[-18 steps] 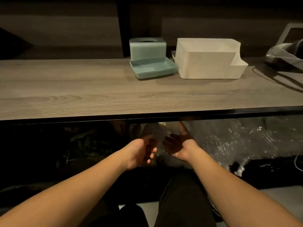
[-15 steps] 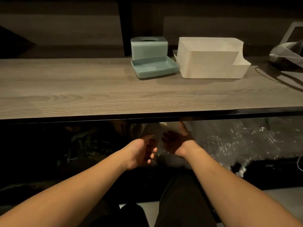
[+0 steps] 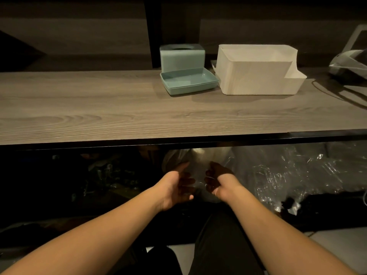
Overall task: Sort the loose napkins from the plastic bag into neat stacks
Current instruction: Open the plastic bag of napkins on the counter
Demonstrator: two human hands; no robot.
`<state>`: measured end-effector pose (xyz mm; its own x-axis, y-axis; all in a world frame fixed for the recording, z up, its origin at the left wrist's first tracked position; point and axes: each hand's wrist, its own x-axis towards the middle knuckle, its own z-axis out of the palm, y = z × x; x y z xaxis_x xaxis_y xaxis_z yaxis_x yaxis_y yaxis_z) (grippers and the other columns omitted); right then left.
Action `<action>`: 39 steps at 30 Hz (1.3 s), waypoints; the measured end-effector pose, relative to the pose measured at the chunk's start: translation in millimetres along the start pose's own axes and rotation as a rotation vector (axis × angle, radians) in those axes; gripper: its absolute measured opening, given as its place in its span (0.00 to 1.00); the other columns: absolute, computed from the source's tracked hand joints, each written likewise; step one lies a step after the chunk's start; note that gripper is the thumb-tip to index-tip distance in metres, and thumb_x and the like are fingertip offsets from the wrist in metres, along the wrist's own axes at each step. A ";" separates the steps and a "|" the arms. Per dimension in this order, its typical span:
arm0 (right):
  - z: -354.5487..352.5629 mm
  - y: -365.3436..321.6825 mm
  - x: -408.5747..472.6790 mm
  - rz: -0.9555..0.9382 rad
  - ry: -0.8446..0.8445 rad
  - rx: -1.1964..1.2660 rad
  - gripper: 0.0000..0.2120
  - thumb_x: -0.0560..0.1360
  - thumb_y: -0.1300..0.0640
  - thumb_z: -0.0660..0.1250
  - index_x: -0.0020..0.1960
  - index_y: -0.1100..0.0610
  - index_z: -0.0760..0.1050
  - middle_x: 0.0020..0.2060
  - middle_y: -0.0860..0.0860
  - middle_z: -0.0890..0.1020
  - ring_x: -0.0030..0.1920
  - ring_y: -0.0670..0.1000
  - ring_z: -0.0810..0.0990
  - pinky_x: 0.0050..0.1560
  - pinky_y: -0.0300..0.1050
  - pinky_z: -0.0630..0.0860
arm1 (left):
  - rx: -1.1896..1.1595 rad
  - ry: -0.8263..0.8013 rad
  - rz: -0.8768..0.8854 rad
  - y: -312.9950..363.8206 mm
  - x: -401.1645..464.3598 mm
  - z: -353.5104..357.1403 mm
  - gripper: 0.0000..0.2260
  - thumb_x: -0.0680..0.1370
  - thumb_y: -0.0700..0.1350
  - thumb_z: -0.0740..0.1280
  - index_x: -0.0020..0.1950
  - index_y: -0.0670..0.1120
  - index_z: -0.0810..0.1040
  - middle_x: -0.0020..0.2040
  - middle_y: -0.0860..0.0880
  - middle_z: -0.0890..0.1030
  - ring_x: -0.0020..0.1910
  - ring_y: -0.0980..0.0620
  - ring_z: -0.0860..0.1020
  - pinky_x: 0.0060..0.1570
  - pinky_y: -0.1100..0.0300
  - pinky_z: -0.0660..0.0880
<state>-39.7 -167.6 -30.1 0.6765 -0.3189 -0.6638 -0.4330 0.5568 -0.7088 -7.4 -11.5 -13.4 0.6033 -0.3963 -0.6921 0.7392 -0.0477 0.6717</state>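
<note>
Below the table point(image 3: 99, 116) edge, at centre frame, both hands are seen reaching into the dark space underneath. The left hand point(image 3: 174, 187) is held palm inward with its fingers loosely curled and the thumb raised; nothing can be made out in its grasp. The right hand point(image 3: 216, 181) faces it, just apart, fingers likewise curled inward, and whether any plastic is pinched there cannot be told in this gloom. Between and just beyond the two hands, the bag point(image 3: 278, 171) is found: clear, crinkled plastic spreading away to the lower right of the frame, with a pale mass showing through at its near end, right under the table edge. That pale mass is judged to be the napkins point(image 3: 204, 155), though it is too blurred for certainty.

Up on the table, at upper centre, a teal box point(image 3: 181, 56) is seen with a teal tray point(image 3: 188, 81) just in front of it, and a white bin point(image 3: 256, 76) beside them to the right. No napkins and no stacks are seen anywhere on the tabletop.

So the task is judged barely begun: the bag has not been brought up, nothing has been taken out, and all the sorting and stacking is left to be done.
</note>
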 end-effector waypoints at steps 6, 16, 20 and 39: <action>-11.8 17.7 -6.8 -0.017 0.076 -0.409 0.11 0.82 0.58 0.58 0.46 0.59 0.76 0.30 0.52 0.76 0.30 0.50 0.73 0.27 0.41 0.66 | -0.065 -0.012 0.074 -12.3 9.3 19.0 0.22 0.76 0.62 0.71 0.59 0.46 0.85 0.50 0.46 0.87 0.48 0.47 0.84 0.45 0.54 0.80; -29.9 41.7 -35.7 -0.283 -0.310 -1.043 0.14 0.82 0.55 0.60 0.38 0.51 0.70 0.28 0.46 0.72 0.30 0.46 0.71 0.36 0.44 0.68 | 0.037 0.035 0.115 -18.4 15.9 24.5 0.10 0.77 0.51 0.75 0.51 0.46 0.84 0.43 0.47 0.88 0.48 0.47 0.83 0.51 0.54 0.79; -28.5 47.3 -40.1 -0.191 -0.387 -1.022 0.15 0.84 0.50 0.59 0.40 0.53 0.74 0.30 0.49 0.73 0.29 0.45 0.71 0.35 0.40 0.70 | 0.079 0.088 0.167 -22.5 19.6 8.4 0.17 0.70 0.46 0.80 0.57 0.44 0.85 0.52 0.42 0.87 0.53 0.43 0.85 0.58 0.48 0.81; -109.6 -5.2 -51.1 -0.566 0.272 -0.723 0.08 0.72 0.55 0.78 0.45 0.54 0.80 0.38 0.50 0.83 0.38 0.48 0.81 0.30 0.33 0.73 | 0.427 -0.190 0.348 -5.2 -31.5 -47.1 0.20 0.78 0.59 0.72 0.66 0.51 0.82 0.59 0.56 0.85 0.58 0.64 0.82 0.53 0.70 0.76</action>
<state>-137.2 -238.3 -18.7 0.7762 -0.6135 -0.1453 -0.4088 -0.3144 -0.8567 -16.2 44.4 -7.6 0.6958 -0.6101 -0.3789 0.2977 -0.2351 0.9253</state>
